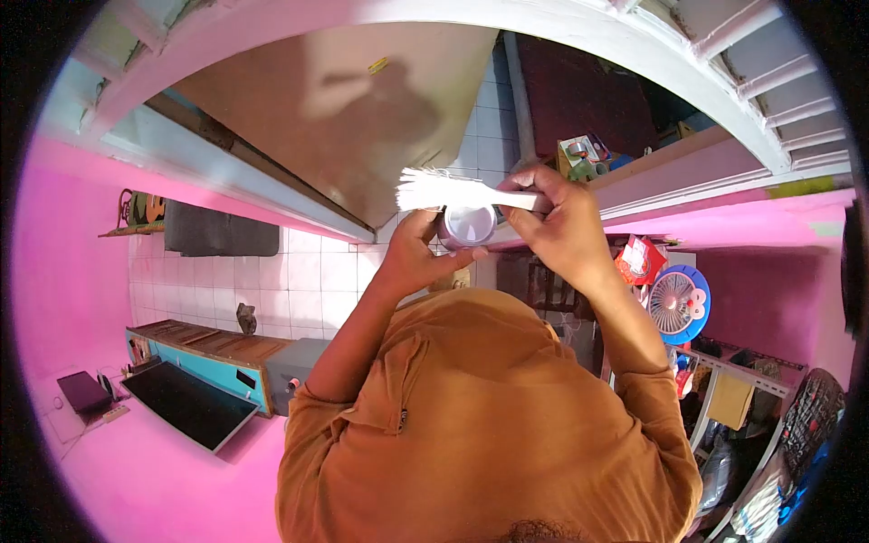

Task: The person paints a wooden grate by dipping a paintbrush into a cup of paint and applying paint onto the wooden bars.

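My left hand is wrapped round a small round cup with pale, whitish contents, held up in front of my chest. Between the fingers of my right hand is the handle of a paintbrush. Its white, splayed bristles point left and lie just above the cup's rim. Whether the bristles touch the rim I cannot tell.
A white door frame arches ahead, with a brown door panel beyond it. To the right are a blue fan and a metal rack. A television and a cabinet stand at left.
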Available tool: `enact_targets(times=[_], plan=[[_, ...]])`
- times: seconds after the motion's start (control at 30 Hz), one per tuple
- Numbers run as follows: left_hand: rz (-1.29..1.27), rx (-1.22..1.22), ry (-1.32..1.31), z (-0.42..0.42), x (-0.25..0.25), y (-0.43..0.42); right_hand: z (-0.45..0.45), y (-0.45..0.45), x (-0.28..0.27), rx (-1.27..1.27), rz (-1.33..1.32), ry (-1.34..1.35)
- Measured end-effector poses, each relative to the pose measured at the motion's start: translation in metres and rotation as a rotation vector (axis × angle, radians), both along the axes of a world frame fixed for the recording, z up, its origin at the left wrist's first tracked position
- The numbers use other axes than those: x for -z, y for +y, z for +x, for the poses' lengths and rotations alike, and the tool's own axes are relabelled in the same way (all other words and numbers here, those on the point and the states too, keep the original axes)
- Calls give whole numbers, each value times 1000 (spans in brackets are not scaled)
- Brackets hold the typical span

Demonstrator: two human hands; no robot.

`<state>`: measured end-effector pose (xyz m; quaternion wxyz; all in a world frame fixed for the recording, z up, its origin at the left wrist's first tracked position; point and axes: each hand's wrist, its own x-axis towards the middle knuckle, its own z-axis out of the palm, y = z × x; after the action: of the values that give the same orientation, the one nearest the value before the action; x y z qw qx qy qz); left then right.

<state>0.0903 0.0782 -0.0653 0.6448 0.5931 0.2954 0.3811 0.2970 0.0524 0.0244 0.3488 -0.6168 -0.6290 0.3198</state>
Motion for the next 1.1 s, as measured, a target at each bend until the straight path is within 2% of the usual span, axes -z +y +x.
enact_targets(times=[0.17, 0.27, 0.33, 0.37, 0.47, 0.53, 0.6, 0.63, 0.73, 0.83, 0.9, 1.0, 1.03, 1.1], plan=[[2, -20, -62, 5, 4, 5, -7, -5, 5, 20, 132, 113], [16, 35, 4, 3, 6, 9, 1, -8, -1, -25, 155, 73], [103, -45, -31, 6, 5, 9, 4, -7, -11, 68, 135, -82], [104, -38, -33, 8, 5, 9, 3, -4, -9, 79, 175, -46], [115, -84, -95, 12, 8, 8, -6, -1, -5, 45, 98, 20], [53, -32, 4, 8, 5, 10, -4, -4, -4, 16, 132, 36], [103, -35, 33, 6, 2, 12, 3, -8, -11, -21, 8, -35], [85, -27, 24, 6, 2, 14, 3, -7, -10, -6, 108, -46], [90, -61, -64, 11, -1, 13, 1, -1, -11, 70, 157, -92], [152, -133, -38, 11, 3, 13, -6, 4, -4, 41, 101, 16], [4, -9, 91, 6, 3, 15, -5, 0, -8, -5, 121, -2], [38, -3, 44, 3, -1, 17, -3, 0, -19, -45, 142, -71], [116, -3, 121, 1, 6, 20, -5, 2, -21, 5, 146, -85], [100, -12, 54, 4, 4, 19, -10, 4, -20, 60, 148, -98]])
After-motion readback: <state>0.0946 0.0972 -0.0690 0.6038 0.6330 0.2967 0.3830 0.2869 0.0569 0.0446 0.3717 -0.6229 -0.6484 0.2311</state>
